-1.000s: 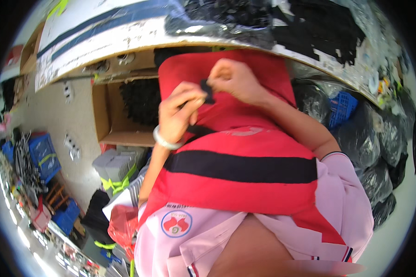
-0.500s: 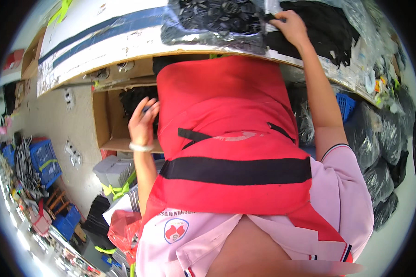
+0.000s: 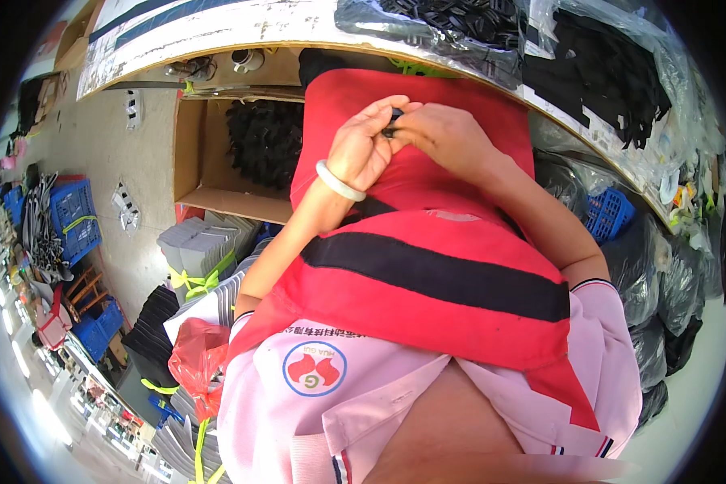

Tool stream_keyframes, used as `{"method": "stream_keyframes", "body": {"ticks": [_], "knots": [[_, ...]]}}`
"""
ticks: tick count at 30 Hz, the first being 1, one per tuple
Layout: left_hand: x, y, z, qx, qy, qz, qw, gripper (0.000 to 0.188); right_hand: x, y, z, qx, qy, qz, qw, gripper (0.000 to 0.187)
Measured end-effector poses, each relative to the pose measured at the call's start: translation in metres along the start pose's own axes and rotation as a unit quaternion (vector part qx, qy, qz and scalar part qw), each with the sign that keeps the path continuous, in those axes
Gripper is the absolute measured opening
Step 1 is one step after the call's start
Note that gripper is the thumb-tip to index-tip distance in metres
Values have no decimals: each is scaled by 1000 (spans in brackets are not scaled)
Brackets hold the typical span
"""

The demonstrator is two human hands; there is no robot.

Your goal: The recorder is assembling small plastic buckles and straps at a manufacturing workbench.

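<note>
Above my lap, over the red apron (image 3: 484, 189), my two hands meet. Between their fingertips is a small black piece (image 3: 393, 121), mostly covered by the fingers, so its kind does not show. My left hand (image 3: 361, 153), with a pale bangle (image 3: 340, 182) at the wrist, pinches it from the left. From the right, the bent fingers of my right hand (image 3: 448, 137) close on the same piece. On the table ahead lie a clear plastic bag of small black parts (image 3: 476, 20) and, to its right, a pile of black strips (image 3: 597, 73).
The white table (image 3: 218, 34) has a curved-looking near edge ahead of me. Below it at left stands a cardboard box (image 3: 238, 204) holding black pieces (image 3: 266, 145). Tied grey stacks (image 3: 198, 250) lie beside my left arm. A blue basket (image 3: 607, 214) and black bags (image 3: 633, 258) are at right.
My right hand has come back from the black strips on the table to my lap. My left hand has risen rightward from beside the box to meet it at the small black piece.
</note>
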State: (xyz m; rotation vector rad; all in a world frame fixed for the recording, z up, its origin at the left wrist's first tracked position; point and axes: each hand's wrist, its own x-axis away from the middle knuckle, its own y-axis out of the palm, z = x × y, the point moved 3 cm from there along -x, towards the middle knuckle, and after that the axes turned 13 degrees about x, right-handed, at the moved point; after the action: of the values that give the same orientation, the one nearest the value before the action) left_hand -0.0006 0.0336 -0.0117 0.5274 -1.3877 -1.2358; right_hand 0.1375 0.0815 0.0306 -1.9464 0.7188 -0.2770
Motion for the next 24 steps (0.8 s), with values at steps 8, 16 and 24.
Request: {"method": "stream_keyframes", "body": {"ticks": [8,16,24], "knots": [[11,-10,11,4,1,19,1000,33,-2,2,0,-98,26,-24,995,15],[13,-5,1,-119,35,11,992,28,-1,10,20,-300,207,-12,931,22],[13,-2,12,-259,145,50,954,21,1,4,19,-398,283,-9,873,17]]}}
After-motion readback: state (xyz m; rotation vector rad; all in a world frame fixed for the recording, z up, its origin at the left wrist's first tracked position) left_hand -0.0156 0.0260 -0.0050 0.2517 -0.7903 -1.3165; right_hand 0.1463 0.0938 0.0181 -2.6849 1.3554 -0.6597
